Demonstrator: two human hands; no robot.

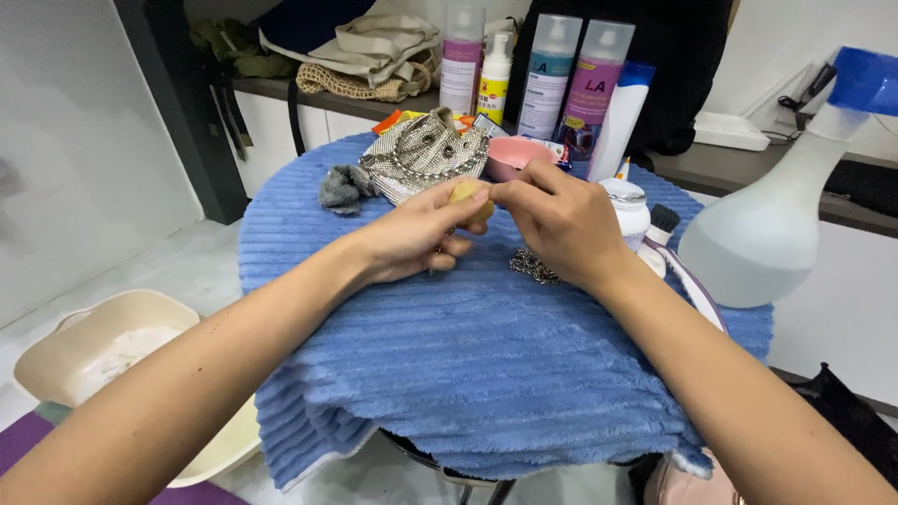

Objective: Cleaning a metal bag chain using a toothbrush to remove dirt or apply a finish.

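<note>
My left hand (421,238) and my right hand (559,220) meet above a round table covered with a blue ribbed cloth (468,355). Between the fingers of my left hand is a small yellow piece, like a bit of sponge (465,194); the fingertips of my right hand pinch at its edge. A metal chain (533,267) lies on the cloth just below my right hand, partly hidden by it. Behind my hands rests a silver mesh bag (423,154).
A grey rag (342,186), a pink bowl (513,155), a white jar (629,208), a small brush (661,224) and several bottles (552,65) crowd the table's far side. A large translucent spray bottle (776,224) stands right. A beige basin (103,355) sits on the floor left.
</note>
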